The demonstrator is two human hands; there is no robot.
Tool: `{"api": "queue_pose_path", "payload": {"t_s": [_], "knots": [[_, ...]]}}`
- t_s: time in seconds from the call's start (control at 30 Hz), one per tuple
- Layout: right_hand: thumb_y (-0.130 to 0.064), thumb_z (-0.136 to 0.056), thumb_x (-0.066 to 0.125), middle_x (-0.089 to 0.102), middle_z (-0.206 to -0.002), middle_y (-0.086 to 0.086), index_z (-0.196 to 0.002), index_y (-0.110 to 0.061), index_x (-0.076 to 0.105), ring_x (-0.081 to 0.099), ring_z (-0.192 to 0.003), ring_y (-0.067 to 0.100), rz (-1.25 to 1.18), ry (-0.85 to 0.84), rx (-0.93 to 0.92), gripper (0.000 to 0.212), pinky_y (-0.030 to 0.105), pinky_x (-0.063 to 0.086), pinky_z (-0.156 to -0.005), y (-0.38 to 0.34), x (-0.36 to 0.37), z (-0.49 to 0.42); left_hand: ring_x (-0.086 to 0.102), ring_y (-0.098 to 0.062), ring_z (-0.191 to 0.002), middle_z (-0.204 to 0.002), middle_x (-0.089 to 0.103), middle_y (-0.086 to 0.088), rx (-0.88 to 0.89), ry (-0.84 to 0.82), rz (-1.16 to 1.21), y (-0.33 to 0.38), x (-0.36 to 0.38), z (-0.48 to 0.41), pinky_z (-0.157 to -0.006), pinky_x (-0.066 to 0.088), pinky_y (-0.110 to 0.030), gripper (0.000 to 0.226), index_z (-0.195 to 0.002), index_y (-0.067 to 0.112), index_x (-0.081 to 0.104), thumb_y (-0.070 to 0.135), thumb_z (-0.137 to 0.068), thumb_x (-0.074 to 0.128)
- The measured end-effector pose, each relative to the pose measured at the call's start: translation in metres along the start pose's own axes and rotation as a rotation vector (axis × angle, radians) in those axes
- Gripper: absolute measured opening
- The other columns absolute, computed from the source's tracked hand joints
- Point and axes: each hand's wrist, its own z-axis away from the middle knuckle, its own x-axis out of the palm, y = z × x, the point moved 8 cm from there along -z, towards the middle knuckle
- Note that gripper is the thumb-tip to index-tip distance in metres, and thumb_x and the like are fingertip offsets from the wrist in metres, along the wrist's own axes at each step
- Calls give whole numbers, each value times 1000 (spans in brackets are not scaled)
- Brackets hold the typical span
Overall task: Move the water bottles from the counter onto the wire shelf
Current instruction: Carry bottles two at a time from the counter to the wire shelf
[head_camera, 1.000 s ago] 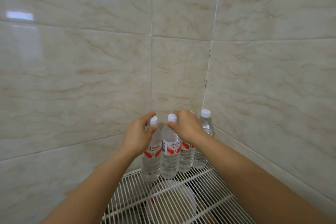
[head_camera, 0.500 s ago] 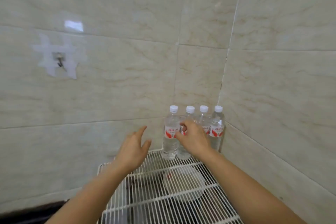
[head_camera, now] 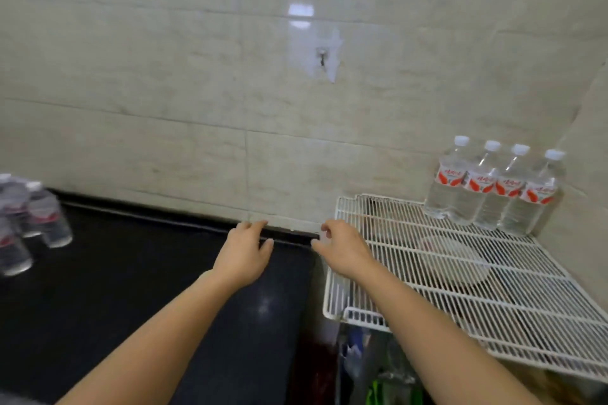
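There is one view only, from a wide-angle camera on the person's head, looking forward and steeply down. It faces the tiled wall [head_camera: 197, 82], close, with the black counter [head_camera: 131, 289] below at left and the white wire shelf [head_camera: 493, 299] at right. Both forearms stretch up from the bottom edge. Straight lines bend toward the edges.
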Motion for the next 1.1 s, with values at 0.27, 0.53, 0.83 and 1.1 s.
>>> {"api": "queue_pose_path", "payload": {"t_s": [0.27,0.53,0.83,1.1], "knots": [[-38,-95,51,48,-135,9,-137,-10,46,48,-122,27,231,-198,-293,50,40,44,-99,-160,133,10,32,-29,-131,-143,36,-12,-210,86,-229,-162,-93,57,-99,44,-41,53,-144,16,31,35,-96,42],[-40,-94,53,42,-138,10,-140,-10,40,42,-127,30,350,-324,-422,56,45,43,-101,-332,288,5,34,-28,-128,-140,38,-10,-362,54,-384,-347,-186,91,-95,46,-43,53,-142,17,32,36,-94,41],[-39,-93,56,42,-137,10,-139,-10,39,42,-126,31,337,-414,-480,57,45,42,-100,-479,412,-4,34,-29,-131,-141,38,-10,-528,49,-337,-513,-276,106,-102,41,-46,52,-141,16,35,36,-93,43],[-35,-92,57,43,-137,11,-137,-10,39,43,-127,31,435,-421,-516,54,46,40,-101,-541,471,-68,39,-28,-127,-137,43,-10,-558,69,-273,-594,-295,59,-102,42,-44,53,-142,17,35,35,-93,44]]}}
